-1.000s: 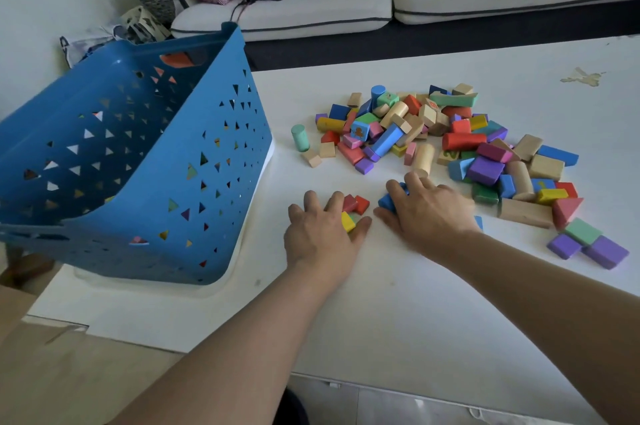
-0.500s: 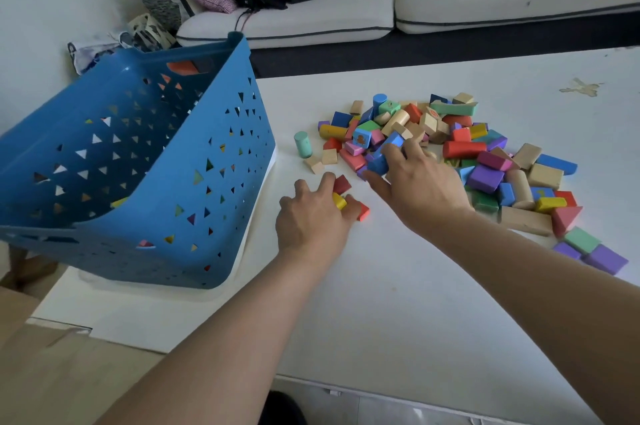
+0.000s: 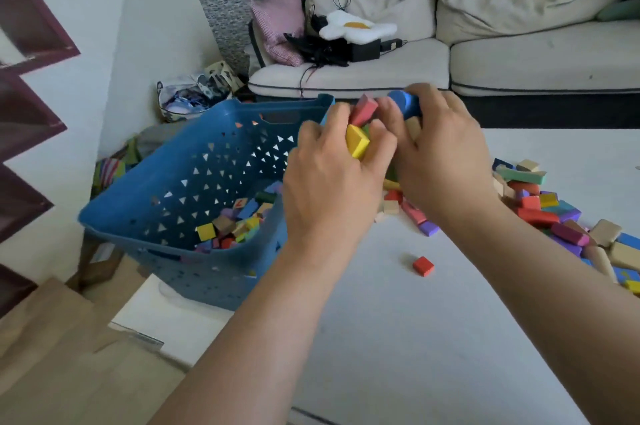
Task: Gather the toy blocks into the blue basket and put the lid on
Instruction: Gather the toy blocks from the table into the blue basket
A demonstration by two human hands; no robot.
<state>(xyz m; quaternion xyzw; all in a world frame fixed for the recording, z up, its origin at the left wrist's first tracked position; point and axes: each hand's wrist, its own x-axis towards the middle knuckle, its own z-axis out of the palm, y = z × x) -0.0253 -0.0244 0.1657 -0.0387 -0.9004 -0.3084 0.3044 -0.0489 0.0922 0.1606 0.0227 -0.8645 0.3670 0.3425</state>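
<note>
Both hands are raised together above the table, cupped around a handful of blocks beside the blue basket's [image 3: 194,161] right rim. My left hand [image 3: 329,179] grips a yellow block [image 3: 356,145] and a red one [image 3: 363,110]. My right hand [image 3: 440,161] grips a blue block [image 3: 403,102] and others hidden under its fingers. The basket stands tilted on a white lid [image 3: 138,307] at the table's left edge, with several coloured blocks [image 3: 235,220] inside. A loose pile of blocks [image 3: 540,203] lies on the white table [image 3: 433,338] to the right. One small red cube [image 3: 423,266] sits alone.
A cream sofa [image 3: 485,57] with a pink cushion, a black bag and a fried-egg plush stands behind the table. A patterned bag [image 3: 194,92] sits on the floor beyond the basket. Brown cardboard [image 3: 52,355] lies at the lower left.
Both hands rose from the table with a scooped handful of blocks and moved left toward the basket's rim. One red cube stayed behind on the table. The view swung left and up.
</note>
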